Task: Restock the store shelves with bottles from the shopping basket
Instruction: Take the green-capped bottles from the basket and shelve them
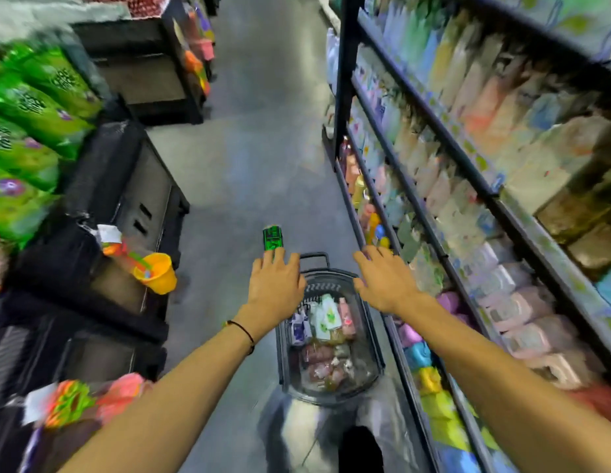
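A dark shopping basket [374, 356] stands on the aisle floor in front of me, its black handle raised at the far end. Several small bottles and packets [326, 319] lie inside it, white, pink and purple ones among them. My left hand [275, 288] reaches out above the basket's left rim with its fingers straight and holds nothing. My right hand [386, 278] stretches forward over the basket's right side, fingers spread, also holding nothing. The store shelves [433, 206] on the right are packed with pastel bottles. The view is blurred.
A small green object [272, 237] shows on the floor just past my left fingertips. Black display racks [133, 199] with green bags and an orange plastic cup [157, 273] line the left. The grey aisle floor [256, 148] runs ahead between the racks.
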